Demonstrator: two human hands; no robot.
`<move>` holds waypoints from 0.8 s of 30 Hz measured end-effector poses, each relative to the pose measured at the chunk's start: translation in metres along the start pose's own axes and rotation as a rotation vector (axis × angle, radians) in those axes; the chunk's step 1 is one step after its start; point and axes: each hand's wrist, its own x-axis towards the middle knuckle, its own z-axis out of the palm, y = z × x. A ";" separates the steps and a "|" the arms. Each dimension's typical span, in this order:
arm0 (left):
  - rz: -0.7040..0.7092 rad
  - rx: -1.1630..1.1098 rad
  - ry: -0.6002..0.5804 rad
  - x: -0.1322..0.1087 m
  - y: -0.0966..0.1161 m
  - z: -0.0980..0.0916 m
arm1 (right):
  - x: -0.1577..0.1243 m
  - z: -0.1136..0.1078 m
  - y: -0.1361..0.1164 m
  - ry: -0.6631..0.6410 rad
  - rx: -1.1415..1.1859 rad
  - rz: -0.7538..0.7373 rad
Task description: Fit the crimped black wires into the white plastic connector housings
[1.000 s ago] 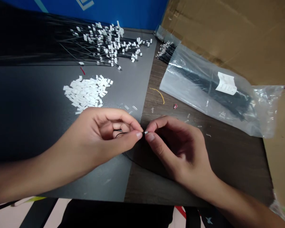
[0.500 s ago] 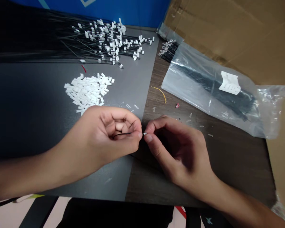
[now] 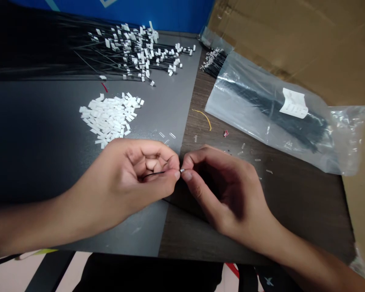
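Between the thumb and index finger of my left hand (image 3: 140,178) a thin black wire (image 3: 154,174) is pinched, its length running back into the palm. My right hand (image 3: 225,186) pinches a tiny white piece (image 3: 182,170) at the wire's end, and the fingertips of both hands nearly touch. Beyond my left hand lies a heap of small white connectors (image 3: 109,115) on the grey mat (image 3: 158,109). Farther back, many black wires with white connectors (image 3: 144,56) stretch in from the left.
A clear plastic bag of black wires (image 3: 261,109) lies at the right on the dark wood table (image 3: 307,202), beside cardboard (image 3: 292,40). A yellow strip (image 3: 204,117), a red scrap (image 3: 226,133) and tiny clear pieces are scattered nearby. A blue panel (image 3: 170,16) stands behind.
The whole view has shifted slightly, and both hands appear a little farther left. The pinch on the wire and the white piece looks the same.
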 end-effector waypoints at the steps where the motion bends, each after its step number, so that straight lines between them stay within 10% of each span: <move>1: -0.012 0.009 0.003 0.000 0.001 0.000 | 0.000 -0.001 0.000 -0.012 -0.008 0.000; 24: -0.057 0.025 -0.033 -0.002 0.000 -0.004 | -0.005 0.006 0.001 0.043 0.028 0.051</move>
